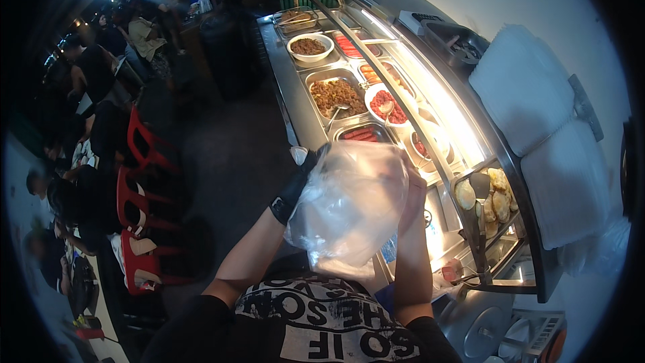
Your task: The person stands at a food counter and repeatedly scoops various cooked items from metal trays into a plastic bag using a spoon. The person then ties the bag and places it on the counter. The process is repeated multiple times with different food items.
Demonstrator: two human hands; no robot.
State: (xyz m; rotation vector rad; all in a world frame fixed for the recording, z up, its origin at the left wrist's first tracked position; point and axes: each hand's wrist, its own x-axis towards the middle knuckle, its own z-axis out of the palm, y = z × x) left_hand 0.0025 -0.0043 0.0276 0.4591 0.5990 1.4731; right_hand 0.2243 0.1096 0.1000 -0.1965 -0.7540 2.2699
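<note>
A crumpled clear plastic bag (349, 208) hangs between both my hands in front of my chest. My left hand (299, 185) wears a black glove and grips the bag's upper left edge. On the bag's right side my right hand (411, 198) is bare and mostly hidden behind the plastic, holding it. Both hands hover over the near end of a steel food counter (285, 87).
The counter holds trays and bowls of cooked food (336, 96) under a curved glass guard (437, 104), with round breads (497, 195) at the near right. White folded cloths (537, 114) lie on the right. Red chairs (138, 195) and seated people line the left side.
</note>
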